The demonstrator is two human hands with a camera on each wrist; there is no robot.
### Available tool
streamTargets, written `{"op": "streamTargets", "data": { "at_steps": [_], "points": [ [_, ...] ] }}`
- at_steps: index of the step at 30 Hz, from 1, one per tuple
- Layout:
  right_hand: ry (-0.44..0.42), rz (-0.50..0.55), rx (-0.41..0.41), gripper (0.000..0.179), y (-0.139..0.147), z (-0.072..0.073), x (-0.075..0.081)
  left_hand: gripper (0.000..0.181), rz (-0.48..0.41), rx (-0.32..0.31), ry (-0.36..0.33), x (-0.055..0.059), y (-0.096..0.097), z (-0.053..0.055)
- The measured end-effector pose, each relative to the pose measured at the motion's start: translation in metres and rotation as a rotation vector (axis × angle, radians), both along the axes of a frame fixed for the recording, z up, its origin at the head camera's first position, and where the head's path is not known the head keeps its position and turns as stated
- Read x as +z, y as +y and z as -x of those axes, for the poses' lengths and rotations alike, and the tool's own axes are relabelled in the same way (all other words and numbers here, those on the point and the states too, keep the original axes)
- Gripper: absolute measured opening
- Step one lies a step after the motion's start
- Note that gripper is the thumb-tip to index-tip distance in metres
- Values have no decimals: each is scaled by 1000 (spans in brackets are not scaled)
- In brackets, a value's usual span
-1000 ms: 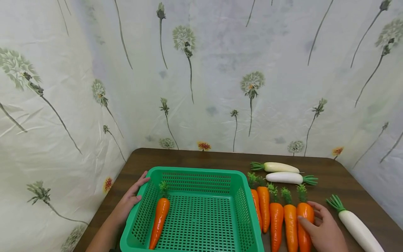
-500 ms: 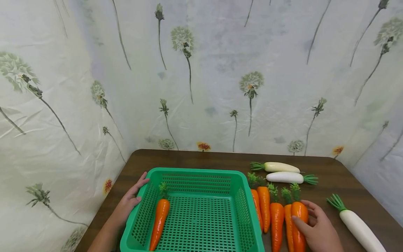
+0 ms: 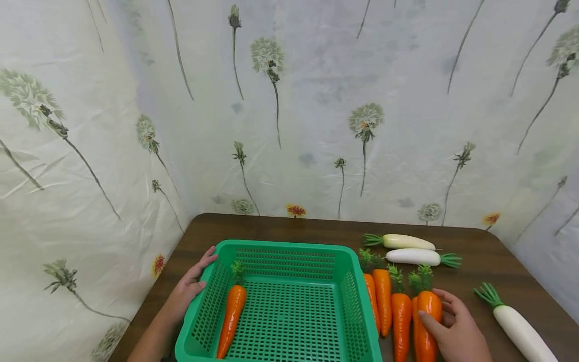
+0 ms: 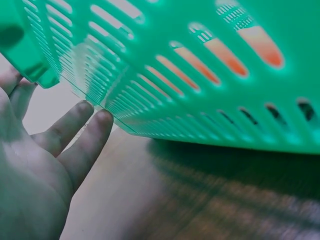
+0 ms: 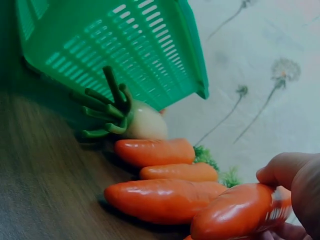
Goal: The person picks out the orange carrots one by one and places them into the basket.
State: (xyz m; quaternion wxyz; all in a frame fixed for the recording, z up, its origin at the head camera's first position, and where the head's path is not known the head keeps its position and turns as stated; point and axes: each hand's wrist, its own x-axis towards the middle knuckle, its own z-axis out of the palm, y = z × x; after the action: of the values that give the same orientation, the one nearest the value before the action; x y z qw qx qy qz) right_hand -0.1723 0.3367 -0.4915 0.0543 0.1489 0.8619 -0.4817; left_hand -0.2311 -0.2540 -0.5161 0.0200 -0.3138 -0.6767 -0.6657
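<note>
A green slotted basket (image 3: 280,249) stands on the brown table (image 3: 280,229) with one orange carrot (image 3: 231,319) lying along its left side. My left hand (image 3: 193,285) rests flat against the basket's left wall, and its straight fingers (image 4: 82,137) touch the wall's lower edge. To the right of the basket, my right hand (image 3: 438,310) grips an orange carrot (image 3: 423,334) and holds it raised above the row of carrots (image 3: 384,301). In the right wrist view the held carrot (image 5: 230,214) hangs over three lying ones (image 5: 160,197).
Two white radishes (image 3: 413,256) lie behind the carrot row and a larger one (image 3: 520,334) lies at the far right. Flower-printed sheets (image 3: 316,125) wall the table at the back and both sides. Bare wood shows behind the basket.
My right hand closed on the rightmost carrot, lifted it and shifted it left over its neighbour. The left hand stayed on the basket's wall.
</note>
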Motion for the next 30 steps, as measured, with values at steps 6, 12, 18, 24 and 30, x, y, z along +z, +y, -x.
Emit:
{"op": "streamTargets", "data": {
  "at_steps": [6, 12, 18, 24, 30],
  "points": [
    [32, -14, 12, 97, -3, -2, 6, 53, 19, 28, 35, 1, 1, 1],
    [59, -16, 16, 94, -9, -1, 14, 53, 9, 13, 6, 1, 2, 1],
    [50, 12, 38, 88, -17, 0, 22, 54, -4, 14, -31, 1, 3, 1],
    [48, 31, 63, 87, -25, -2, 31, 53, 10, 31, -23, 1, 4, 1],
    [56, 10, 91, 88, -38, -3, 40, 53, 25, 47, -9, 0, 1, 2]
  ]
}}
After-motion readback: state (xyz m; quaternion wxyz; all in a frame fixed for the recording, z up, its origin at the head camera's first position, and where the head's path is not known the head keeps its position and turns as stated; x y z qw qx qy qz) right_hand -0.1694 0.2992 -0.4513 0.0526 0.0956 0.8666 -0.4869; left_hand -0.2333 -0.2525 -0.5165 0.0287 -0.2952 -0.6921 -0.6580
